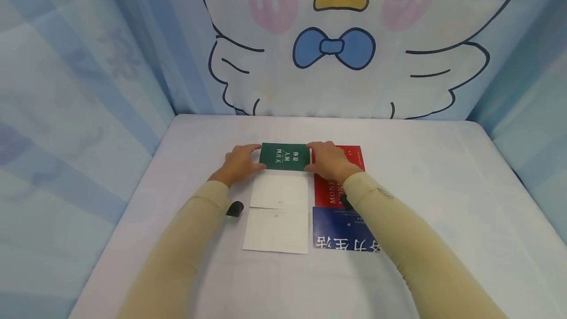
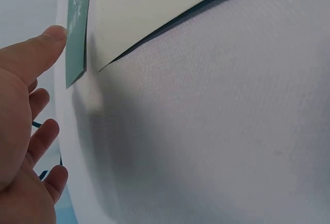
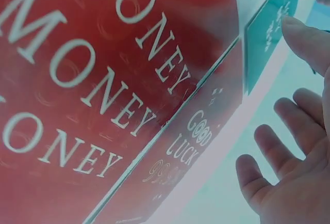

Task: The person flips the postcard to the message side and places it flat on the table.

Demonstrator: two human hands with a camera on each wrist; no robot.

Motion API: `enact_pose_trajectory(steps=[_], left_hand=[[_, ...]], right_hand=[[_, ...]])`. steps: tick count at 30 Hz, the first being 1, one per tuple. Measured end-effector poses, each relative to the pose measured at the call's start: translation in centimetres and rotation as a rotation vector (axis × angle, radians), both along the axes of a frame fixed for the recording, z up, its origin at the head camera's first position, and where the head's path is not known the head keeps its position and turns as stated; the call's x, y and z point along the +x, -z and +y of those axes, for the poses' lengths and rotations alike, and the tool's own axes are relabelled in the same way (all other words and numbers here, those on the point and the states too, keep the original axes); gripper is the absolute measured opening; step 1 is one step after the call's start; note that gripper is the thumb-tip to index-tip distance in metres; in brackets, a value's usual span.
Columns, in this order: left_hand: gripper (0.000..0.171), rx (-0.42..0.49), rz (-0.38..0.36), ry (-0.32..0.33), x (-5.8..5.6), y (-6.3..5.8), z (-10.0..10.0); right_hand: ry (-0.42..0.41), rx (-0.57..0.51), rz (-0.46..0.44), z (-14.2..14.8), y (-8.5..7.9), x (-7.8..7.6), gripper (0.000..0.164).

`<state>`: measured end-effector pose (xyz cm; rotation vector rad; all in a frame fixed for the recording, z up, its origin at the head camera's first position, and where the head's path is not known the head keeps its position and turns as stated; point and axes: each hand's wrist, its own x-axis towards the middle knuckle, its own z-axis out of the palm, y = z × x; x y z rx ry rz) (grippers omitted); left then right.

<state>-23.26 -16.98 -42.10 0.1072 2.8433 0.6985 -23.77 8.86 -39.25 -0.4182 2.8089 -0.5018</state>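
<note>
A green booklet (image 1: 285,156) with white characters lies crosswise at the far end of a grouping on the white table. My left hand (image 1: 240,164) is at its left end, thumb and forefinger at the corners. At the opposite end, my right hand (image 1: 330,160) has thumb and forefinger near the corners, partly covering a red booklet (image 1: 352,154). The left wrist view has the thumb touching the green booklet (image 2: 77,33), other fingers loosely spread. In the right wrist view the thumb meets the green booklet (image 3: 268,35), and the remaining fingers are extended and apart.
Two cream booklets (image 1: 280,191) lie nearer than the green one, edges adjoining. To their right are a larger red "MONEY" booklet (image 1: 325,192) and a dark blue one (image 1: 338,230), partly under the right forearm. A patterned curtain (image 1: 332,87) hangs behind the table (image 1: 443,210).
</note>
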Motion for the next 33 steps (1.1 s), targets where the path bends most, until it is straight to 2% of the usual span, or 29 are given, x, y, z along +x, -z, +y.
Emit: enact_pose_trajectory(steps=[6, 13, 24, 29, 33], left_hand=[[0.067, -0.029, -0.005, 0.019, -0.6, 0.3, 0.4], [0.065, -0.074, -0.010, 0.059, -1.2, 0.5, 0.7], [0.052, -0.099, -0.030, 0.111, -1.1, 0.2, 0.2], [0.045, -0.053, -0.002, 0.103, -1.2, -0.1, 0.2], [0.044, -0.092, 0.053, 0.123, -1.0, -0.2, 0.4]], right_hand=[[-0.032, 0.043, -0.008, -0.4, 0.7, -1.1, 0.080], [-0.044, 0.075, -0.069, -0.9, 1.8, -1.9, 0.079], [-0.031, 0.060, -0.106, -1.2, 1.8, -1.9, 0.082], [-0.100, 0.049, -0.044, -1.4, 1.9, -2.1, 0.066], [-0.114, 0.053, 0.012, -1.5, 1.9, -2.1, 0.059]])
